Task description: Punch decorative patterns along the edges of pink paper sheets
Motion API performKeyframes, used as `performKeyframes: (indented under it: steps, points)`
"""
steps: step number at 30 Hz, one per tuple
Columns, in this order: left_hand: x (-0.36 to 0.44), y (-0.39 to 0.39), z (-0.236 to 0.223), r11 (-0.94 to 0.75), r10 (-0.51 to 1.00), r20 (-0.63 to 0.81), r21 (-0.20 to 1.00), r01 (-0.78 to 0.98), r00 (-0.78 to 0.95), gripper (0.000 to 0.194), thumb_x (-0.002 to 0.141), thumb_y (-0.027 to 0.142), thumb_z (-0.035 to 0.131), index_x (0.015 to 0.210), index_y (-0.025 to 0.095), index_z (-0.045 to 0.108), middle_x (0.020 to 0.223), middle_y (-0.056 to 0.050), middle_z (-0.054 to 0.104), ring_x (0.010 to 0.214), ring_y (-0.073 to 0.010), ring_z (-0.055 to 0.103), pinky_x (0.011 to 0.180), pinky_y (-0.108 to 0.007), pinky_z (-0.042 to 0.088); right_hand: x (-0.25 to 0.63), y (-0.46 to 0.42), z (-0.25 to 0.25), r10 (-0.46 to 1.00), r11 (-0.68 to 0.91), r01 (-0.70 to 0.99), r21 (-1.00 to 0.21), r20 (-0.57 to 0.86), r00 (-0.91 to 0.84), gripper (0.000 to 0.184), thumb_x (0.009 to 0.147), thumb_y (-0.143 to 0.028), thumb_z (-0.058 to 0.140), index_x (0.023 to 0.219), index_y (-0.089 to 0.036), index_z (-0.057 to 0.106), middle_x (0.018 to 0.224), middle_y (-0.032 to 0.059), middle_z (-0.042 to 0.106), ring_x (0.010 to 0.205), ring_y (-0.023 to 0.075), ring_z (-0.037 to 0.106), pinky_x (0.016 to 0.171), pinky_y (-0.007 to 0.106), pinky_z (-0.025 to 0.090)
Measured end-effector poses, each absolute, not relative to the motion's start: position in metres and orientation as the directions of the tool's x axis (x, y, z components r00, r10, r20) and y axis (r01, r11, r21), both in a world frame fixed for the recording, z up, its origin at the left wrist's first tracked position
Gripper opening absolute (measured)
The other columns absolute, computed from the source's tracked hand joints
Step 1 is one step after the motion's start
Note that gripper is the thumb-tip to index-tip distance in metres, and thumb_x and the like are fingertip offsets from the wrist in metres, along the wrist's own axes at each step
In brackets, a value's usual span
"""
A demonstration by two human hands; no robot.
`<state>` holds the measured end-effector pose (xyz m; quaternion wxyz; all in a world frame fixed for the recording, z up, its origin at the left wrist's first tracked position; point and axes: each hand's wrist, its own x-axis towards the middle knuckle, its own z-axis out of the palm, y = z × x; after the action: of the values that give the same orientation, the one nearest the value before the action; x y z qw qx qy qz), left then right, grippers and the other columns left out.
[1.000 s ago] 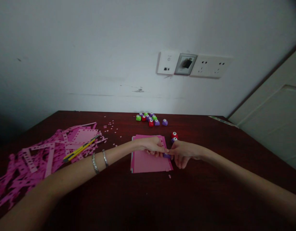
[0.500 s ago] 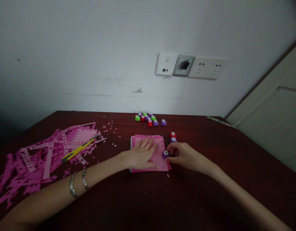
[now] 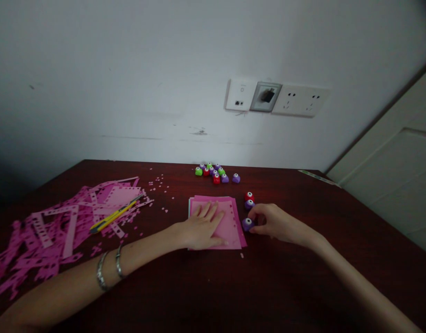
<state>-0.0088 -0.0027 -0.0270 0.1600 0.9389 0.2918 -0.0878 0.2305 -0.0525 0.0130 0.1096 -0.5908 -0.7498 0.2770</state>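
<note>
Dark red-brown wood forms the tabletop across the lower half of the frame, with one tiny pink paper scrap below centre. At lower left spreads a tangled heap of hole-punched pink paper strips; my left forearm lies near it, and a careless sweep could drag strips along. My left hand lies flat, fingers spread, gripping nothing, pressed on the squarish stack of pink paper sheets at lower centre. If that pressure eased, the sheets, already uneven at the right edge, could fan further and spoil the line of small dark marks down the top one. My right hand makes a narrow thumb-and-finger pinch on the small purple plastic punch with a black-and-white eye-like top, by the stack's right edge; I cannot tell whether they touch. Were paper caught in it, a sideways pull might tear the margin. Just beyond, my knuckles could knock the glossy red punch or the second purple punch. Farthest, the red, green and purple punch cluster before the pale wall seems safely out of reach.
</note>
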Motion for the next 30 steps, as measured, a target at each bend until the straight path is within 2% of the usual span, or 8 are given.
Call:
performKeyframes:
  steps: [6,10,15,24,30]
  points:
    - [-0.007,-0.005,-0.024,-0.784,0.518,-0.271,0.229,0.577,0.811,0.086,0.081,0.068,0.023,0.142,0.010,0.005,0.147,-0.017,-0.001,0.133,-0.0348,-0.001,0.105,-0.051,0.009,0.249,-0.053,0.019,0.912,-0.016,0.778,-0.628,-0.329,-0.246,0.022,0.071,-0.033,0.062,0.085,-0.015,0.061,0.075,0.0040,0.062,0.055,0.0119,0.054,0.039,0.019,0.044]
    - [-0.008,-0.005,-0.022,-0.776,0.515,-0.286,0.244,0.581,0.808,0.085,0.081,0.067,0.024,0.142,0.010,0.005,0.147,-0.017,-0.001,0.133,-0.0352,-0.001,0.104,-0.052,0.009,0.253,-0.052,0.012,0.921,-0.049,0.795,-0.605,-0.336,-0.199,0.019,0.069,-0.028,0.064,0.080,-0.014,0.060,0.068,0.0027,0.060,0.052,0.0113,0.054,0.040,0.020,0.046]
    - [-0.006,-0.008,-0.017,-0.762,0.522,-0.316,0.246,0.599,0.793,0.085,0.082,0.065,0.027,0.142,0.010,0.005,0.146,-0.019,-0.002,0.133,-0.0347,-0.003,0.105,-0.052,0.007,0.252,-0.051,0.006,0.915,-0.093,0.779,-0.620,-0.361,-0.178,0.016,0.067,-0.024,0.063,0.079,-0.014,0.059,0.070,0.0034,0.062,0.055,0.0120,0.056,0.042,0.020,0.047]
    - [-0.006,-0.006,-0.021,-0.763,0.519,-0.320,0.244,0.598,0.793,0.086,0.081,0.067,0.025,0.141,0.010,0.002,0.146,-0.018,-0.004,0.133,-0.0333,-0.005,0.105,-0.051,0.007,0.260,-0.051,-0.004,0.939,-0.022,0.807,-0.591,-0.289,-0.186,0.015,0.066,-0.017,0.058,0.080,-0.016,0.050,0.071,0.0028,0.061,0.051,0.0113,0.055,0.038,0.018,0.039]
    - [-0.006,-0.006,-0.020,-0.772,0.525,-0.265,0.252,0.584,0.809,0.087,0.081,0.067,0.026,0.142,0.009,0.003,0.146,-0.017,-0.004,0.133,-0.0348,-0.006,0.105,-0.051,0.009,0.259,-0.055,0.011,0.964,0.011,0.848,-0.529,-0.219,-0.149,0.016,0.069,-0.026,0.062,0.074,-0.017,0.049,0.069,0.0030,0.058,0.050,0.0108,0.051,0.036,0.018,0.037]
